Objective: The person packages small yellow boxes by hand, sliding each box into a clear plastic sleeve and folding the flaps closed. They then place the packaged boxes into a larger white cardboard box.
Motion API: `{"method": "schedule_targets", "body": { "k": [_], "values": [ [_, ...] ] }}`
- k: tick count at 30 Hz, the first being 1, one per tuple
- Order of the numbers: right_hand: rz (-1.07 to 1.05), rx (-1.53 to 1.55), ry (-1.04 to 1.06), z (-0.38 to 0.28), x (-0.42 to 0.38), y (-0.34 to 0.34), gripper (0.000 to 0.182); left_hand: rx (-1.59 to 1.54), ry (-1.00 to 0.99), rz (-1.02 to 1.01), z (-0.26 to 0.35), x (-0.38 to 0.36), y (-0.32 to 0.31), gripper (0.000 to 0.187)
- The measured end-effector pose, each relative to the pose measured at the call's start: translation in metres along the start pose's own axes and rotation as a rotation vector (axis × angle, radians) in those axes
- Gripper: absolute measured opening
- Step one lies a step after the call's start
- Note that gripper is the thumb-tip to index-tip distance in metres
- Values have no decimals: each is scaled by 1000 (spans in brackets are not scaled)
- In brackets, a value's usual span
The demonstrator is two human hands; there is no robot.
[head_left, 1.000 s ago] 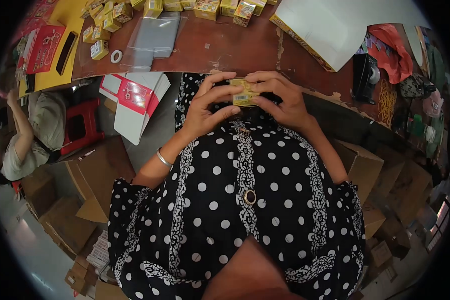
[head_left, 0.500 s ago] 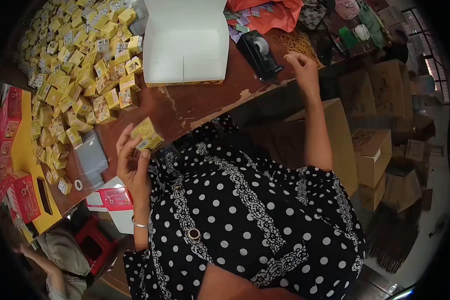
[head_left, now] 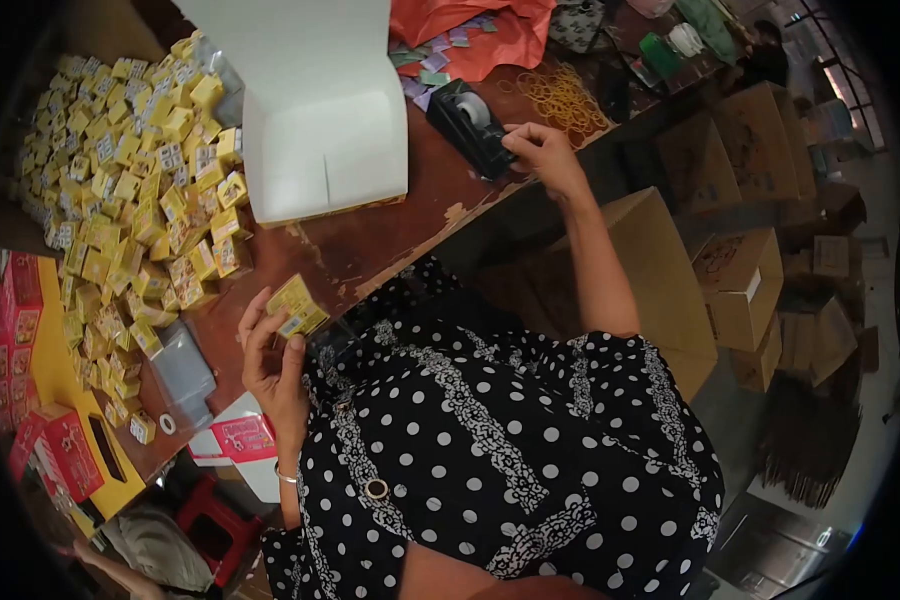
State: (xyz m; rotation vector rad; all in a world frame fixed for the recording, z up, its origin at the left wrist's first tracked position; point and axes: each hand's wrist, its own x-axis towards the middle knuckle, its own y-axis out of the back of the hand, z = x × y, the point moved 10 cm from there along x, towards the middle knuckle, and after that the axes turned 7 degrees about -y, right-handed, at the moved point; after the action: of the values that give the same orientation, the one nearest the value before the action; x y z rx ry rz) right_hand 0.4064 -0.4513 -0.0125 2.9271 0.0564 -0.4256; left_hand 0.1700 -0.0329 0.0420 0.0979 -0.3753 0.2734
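Note:
Between the thumb and fingers of my left hand (head_left: pixel 275 365) is a small yellow box (head_left: pixel 298 306), held near my body at the table edge. My right hand (head_left: pixel 545 158) has its thumb and fingertips pressed together at the end of a black tape dispenser (head_left: pixel 470 128); what they pinch, if anything, is too small to make out. A roll of tape (head_left: pixel 472 109) sits in the dispenser. Left of it stands an open white box (head_left: pixel 327 140). Many small yellow boxes (head_left: pixel 120 190) are heaped on the left of the table.
Yellow rubber bands (head_left: pixel 562 100) and an orange-red bag (head_left: pixel 480 35) with small packets lie beyond the dispenser. Clear plastic bags (head_left: pixel 182 370) lie at the left, near a white tape roll (head_left: pixel 167 424). Cardboard cartons (head_left: pixel 735 285) stand at the right. Part of another person (head_left: pixel 155 550) shows at lower left.
My right hand has moved in to the end of the tape dispenser. My left hand still holds the small yellow box. The whole view has shifted somewhat.

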Motion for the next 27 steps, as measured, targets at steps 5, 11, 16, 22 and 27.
{"method": "schedule_targets", "body": {
  "k": [5, 11, 16, 22, 27],
  "values": [
    [63, 213, 44, 0, -22, -4, 17, -79, 60, 33, -8, -3, -1, 28],
    [22, 400, 135, 15, -30, 5, 16, -101, 54, -9, -4, -1, -13, 28],
    [64, 352, 217, 26, -32, 1, 13, -144, 36, 11, -1, -1, -14, 28],
    [222, 122, 345, 29, -29, 16, 11, -149, -17, 24, 9, 10, -14, 29],
    [375, -17, 510, -40, -76, 10, 11, 14, -115, 39, 40, 20, -9, 31]
  ]
}}
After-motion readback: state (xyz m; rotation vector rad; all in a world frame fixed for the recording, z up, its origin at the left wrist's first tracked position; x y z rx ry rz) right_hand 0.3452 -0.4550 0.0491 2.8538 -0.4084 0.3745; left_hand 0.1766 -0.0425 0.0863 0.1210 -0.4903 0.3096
